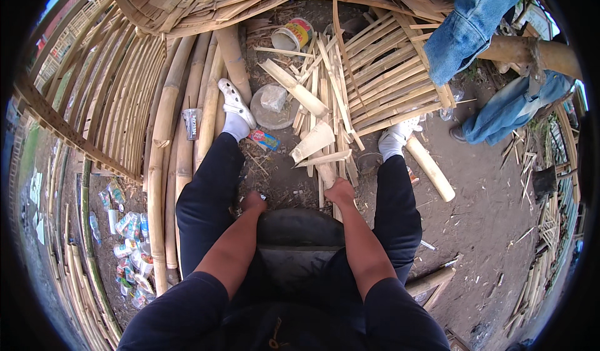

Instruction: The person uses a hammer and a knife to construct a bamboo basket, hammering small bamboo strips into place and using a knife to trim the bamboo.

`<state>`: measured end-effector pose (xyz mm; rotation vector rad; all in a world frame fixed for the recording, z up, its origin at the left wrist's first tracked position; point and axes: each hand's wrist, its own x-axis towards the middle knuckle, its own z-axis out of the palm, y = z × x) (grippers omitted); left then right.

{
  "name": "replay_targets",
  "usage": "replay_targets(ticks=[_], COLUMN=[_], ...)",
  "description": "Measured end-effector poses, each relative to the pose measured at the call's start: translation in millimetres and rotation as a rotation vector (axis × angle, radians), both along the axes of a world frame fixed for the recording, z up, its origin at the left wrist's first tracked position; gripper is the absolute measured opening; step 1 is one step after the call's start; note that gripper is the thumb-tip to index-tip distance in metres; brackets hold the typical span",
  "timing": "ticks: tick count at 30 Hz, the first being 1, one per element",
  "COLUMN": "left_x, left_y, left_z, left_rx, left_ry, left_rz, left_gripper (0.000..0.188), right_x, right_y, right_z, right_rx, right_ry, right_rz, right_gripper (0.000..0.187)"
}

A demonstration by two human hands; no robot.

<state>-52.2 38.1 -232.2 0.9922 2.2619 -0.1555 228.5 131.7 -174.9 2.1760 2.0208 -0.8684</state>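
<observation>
My right hand (339,191) is closed round the near end of a pale bamboo piece (325,172), between my spread legs. Split bamboo pieces (314,141) lie just beyond it, over a pile of thin bamboo strips (337,95). My left hand (253,203) hangs low beside my left leg with its fingers curled. A small whitish bit shows at its edge, but what the hand holds is hidden. Ahead of my left hand, a blue and red packet (264,140) rests on the ground.
Bamboo poles (167,126) and a slatted panel (119,95) line the left. Another slatted panel (390,70) lies ahead. A bucket (292,35), a stone (274,98), a plastic cup (191,123) and a cut bamboo tube (430,167) lie around. Denim clothing (475,26) hangs at right.
</observation>
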Motion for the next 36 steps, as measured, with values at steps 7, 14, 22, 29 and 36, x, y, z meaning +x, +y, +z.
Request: replay_targets(ticks=[7, 14, 22, 29, 36], left_x=[14.8, 11.8, 15.6, 12.5, 9.7], left_y=[5.4, 15.4, 19.3, 18.4, 18.2], left_z=[21.1, 40.4, 54.0, 45.6, 47.5], left_rx=[0.057, 0.115, 0.047, 0.051, 0.019], left_ry=[-0.028, -0.05, -0.038, -0.039, -0.061], left_rz=[0.065, 0.131, 0.116, 0.11, 0.14], left_gripper=[0.037, 0.042, 0.048, 0.049, 0.047], right_x=[-3.4, -0.7, -5.6, -10.1, -34.8], right_y=[30.6, 32.3, 17.7, 30.4, 44.1], right_z=[101.9, 77.6, 13.1, 38.6, 104.3], right_rx=[0.308, 0.253, -0.029, 0.097, 0.613], right_ry=[0.17, 0.201, -0.015, 0.037, 0.593], right_rz=[-0.061, -0.02, 0.108, 0.133, -0.092], right_gripper=[0.044, 0.041, 0.045, 0.046, 0.036])
